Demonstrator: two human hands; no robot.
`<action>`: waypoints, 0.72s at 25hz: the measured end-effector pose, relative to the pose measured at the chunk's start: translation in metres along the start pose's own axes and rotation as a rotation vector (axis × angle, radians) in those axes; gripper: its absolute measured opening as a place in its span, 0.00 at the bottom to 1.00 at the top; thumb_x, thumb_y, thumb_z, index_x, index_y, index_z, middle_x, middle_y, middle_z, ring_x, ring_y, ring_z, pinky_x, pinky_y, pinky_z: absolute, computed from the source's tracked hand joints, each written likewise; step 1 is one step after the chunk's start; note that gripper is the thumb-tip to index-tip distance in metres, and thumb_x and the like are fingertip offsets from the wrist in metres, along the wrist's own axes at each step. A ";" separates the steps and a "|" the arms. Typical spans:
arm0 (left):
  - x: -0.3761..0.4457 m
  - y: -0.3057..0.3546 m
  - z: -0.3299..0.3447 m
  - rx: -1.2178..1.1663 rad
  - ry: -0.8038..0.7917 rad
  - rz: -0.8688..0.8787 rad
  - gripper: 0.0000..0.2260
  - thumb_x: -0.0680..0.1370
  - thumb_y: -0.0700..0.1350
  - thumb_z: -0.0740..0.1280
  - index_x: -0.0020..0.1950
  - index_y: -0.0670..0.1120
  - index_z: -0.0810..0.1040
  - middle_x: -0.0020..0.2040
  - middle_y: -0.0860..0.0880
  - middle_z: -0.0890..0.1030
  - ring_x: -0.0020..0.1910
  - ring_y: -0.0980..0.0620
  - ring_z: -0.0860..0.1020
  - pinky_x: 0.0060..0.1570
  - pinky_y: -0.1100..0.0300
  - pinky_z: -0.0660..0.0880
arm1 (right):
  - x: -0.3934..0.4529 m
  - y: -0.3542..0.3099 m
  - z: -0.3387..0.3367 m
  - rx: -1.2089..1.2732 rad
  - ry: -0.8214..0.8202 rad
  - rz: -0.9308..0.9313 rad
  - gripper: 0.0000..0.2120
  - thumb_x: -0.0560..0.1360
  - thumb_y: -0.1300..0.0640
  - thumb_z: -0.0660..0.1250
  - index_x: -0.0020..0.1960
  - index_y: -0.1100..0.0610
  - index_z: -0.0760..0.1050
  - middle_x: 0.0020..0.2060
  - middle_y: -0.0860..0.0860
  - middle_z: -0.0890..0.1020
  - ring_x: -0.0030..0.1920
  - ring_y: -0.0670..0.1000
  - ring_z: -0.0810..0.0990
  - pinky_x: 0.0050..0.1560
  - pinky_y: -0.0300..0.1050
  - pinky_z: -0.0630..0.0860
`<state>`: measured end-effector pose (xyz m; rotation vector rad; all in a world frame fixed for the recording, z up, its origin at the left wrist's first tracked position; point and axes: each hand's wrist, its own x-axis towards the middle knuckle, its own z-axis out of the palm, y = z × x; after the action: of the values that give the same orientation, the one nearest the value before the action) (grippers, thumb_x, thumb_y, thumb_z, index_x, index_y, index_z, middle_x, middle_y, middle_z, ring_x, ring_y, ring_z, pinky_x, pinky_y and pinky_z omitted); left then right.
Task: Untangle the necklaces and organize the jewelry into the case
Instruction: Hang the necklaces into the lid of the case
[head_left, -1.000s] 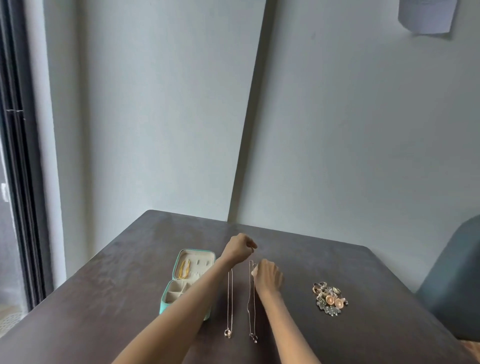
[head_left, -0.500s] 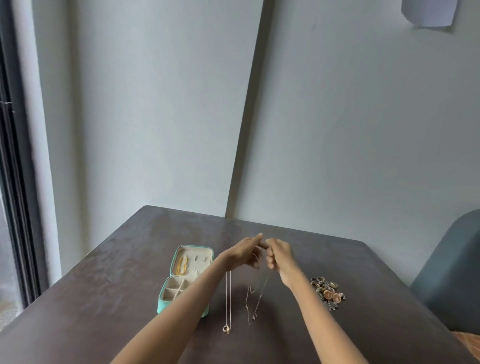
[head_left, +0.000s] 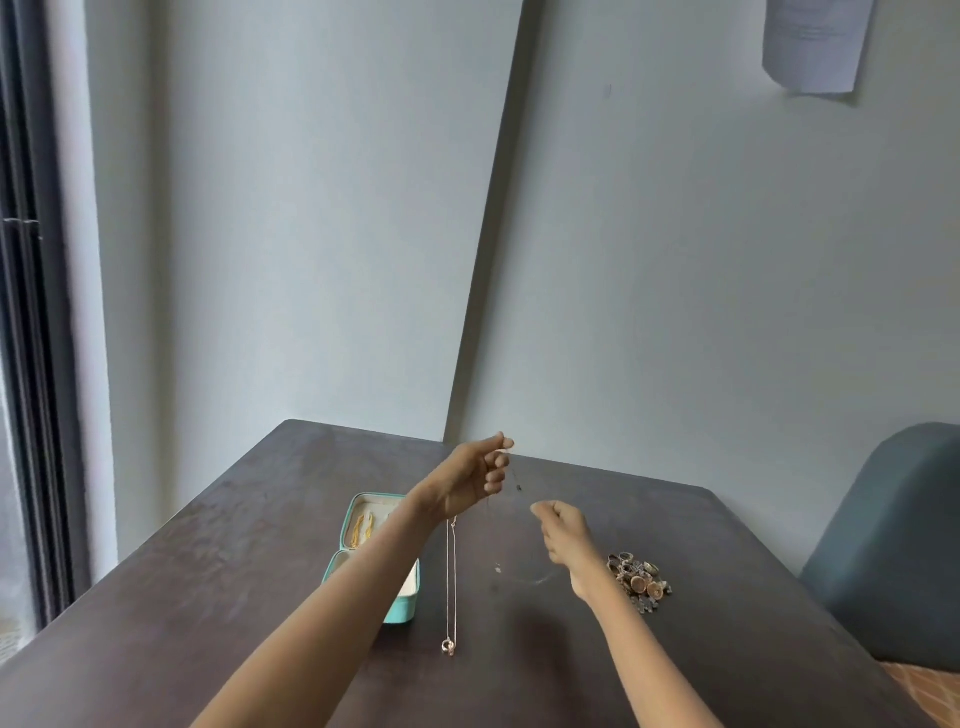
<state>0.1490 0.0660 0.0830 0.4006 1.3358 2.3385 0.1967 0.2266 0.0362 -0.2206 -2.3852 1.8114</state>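
My left hand (head_left: 475, 475) is raised above the table (head_left: 208, 597), fingers curled, pinching one end of a thin silver chain (head_left: 519, 577) near the fingertips. My right hand (head_left: 563, 527) is lower and to the right, closed in a loose fist; I judge it holds the other end of that chain, though the strand there is too fine to see. Between them the chain sags in a loop that seems to brush the table.

Just left of that loop, a rose-gold necklace (head_left: 451, 582) lies straight on the table, its small ring pendant at the near end. The two look separated, not crossing.

The teal case (head_left: 402, 605) stands open just beside my left forearm, with gold pieces already in the lid. A heap of rings and earrings (head_left: 639, 579) sits just right of my right wrist.

The chain is nearly weightless, limp and slippery, and I expect it to kink or re-knot if it bunches. Best held at the clasp ends, kept lightly taut, then lowered in gradually.
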 end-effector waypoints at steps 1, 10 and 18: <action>0.001 -0.001 0.002 -0.043 0.025 0.038 0.10 0.82 0.46 0.57 0.43 0.46 0.73 0.32 0.51 0.79 0.26 0.55 0.75 0.26 0.65 0.72 | -0.004 -0.002 0.001 -0.038 -0.040 -0.018 0.07 0.78 0.58 0.61 0.41 0.56 0.73 0.24 0.45 0.61 0.20 0.42 0.56 0.22 0.35 0.53; 0.000 -0.027 -0.006 0.432 0.114 0.024 0.12 0.81 0.44 0.56 0.44 0.46 0.78 0.44 0.49 0.80 0.42 0.50 0.79 0.45 0.58 0.71 | -0.025 -0.040 0.005 -0.135 -0.116 -0.214 0.09 0.78 0.54 0.64 0.41 0.55 0.79 0.20 0.43 0.67 0.20 0.41 0.61 0.23 0.34 0.56; -0.018 -0.016 0.012 0.312 -0.098 -0.172 0.16 0.82 0.52 0.54 0.39 0.47 0.71 0.25 0.53 0.60 0.21 0.57 0.57 0.23 0.66 0.60 | -0.009 -0.039 0.002 -0.033 0.118 -0.190 0.11 0.76 0.51 0.65 0.38 0.55 0.77 0.17 0.40 0.67 0.24 0.42 0.63 0.28 0.38 0.58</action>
<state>0.1732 0.0735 0.0746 0.4662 1.6219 1.9509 0.2040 0.2125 0.0726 -0.0972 -2.2716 1.6301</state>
